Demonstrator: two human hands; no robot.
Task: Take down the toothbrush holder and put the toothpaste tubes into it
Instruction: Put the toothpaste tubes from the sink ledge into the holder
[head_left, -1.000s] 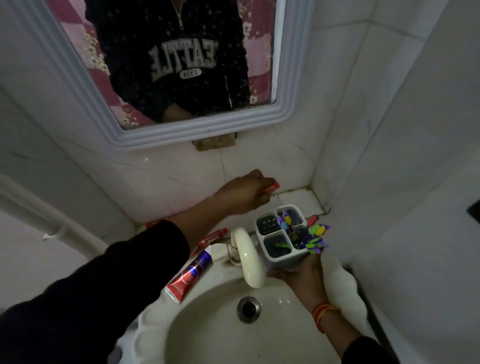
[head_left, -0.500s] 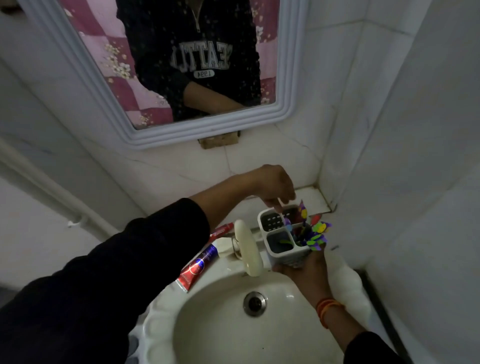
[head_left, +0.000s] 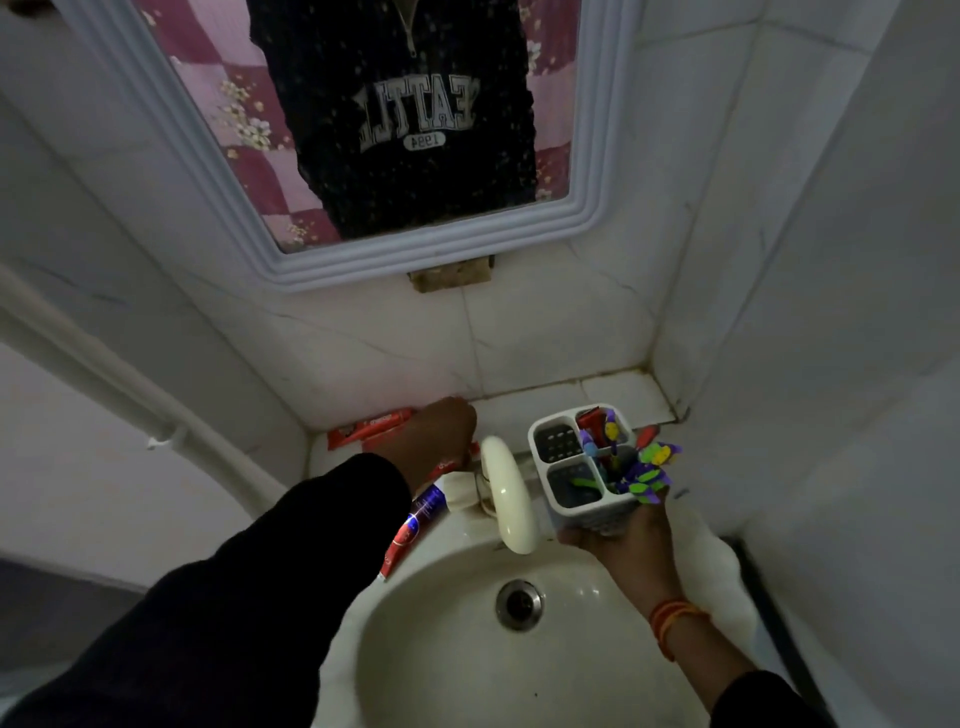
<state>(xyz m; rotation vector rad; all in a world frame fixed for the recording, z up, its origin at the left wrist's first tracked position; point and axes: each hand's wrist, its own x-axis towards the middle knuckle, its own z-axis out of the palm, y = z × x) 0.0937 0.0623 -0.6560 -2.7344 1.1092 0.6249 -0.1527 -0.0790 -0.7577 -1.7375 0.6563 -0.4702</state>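
My right hand (head_left: 618, 545) grips the white toothbrush holder (head_left: 558, 447) from below, upright above the basin's right rim. A red toothpaste tube (head_left: 590, 419) stands in its back compartment, and colourful brushes (head_left: 647, 467) stick out of the right one. My left hand (head_left: 441, 434) is down on the ledge behind the tap, palm down, over the right end of a red toothpaste tube (head_left: 363, 427). Its fingers are hidden. Another red tube end (head_left: 445, 464) shows under the wrist. A red, blue and white tube (head_left: 413, 527) lies on the basin's left rim.
A cream tap (head_left: 506, 493) juts over the white basin (head_left: 457, 675) between my hands. The drain (head_left: 519, 604) is below it. Tiled walls close in at the back and right, with a framed mirror (head_left: 426, 254) above. A white pipe (head_left: 104, 384) runs along the left wall.
My left hand left the holder and swung left and down onto the ledge tubes. A red tube now stands in the holder's back compartment. My right hand keeps holding the holder.
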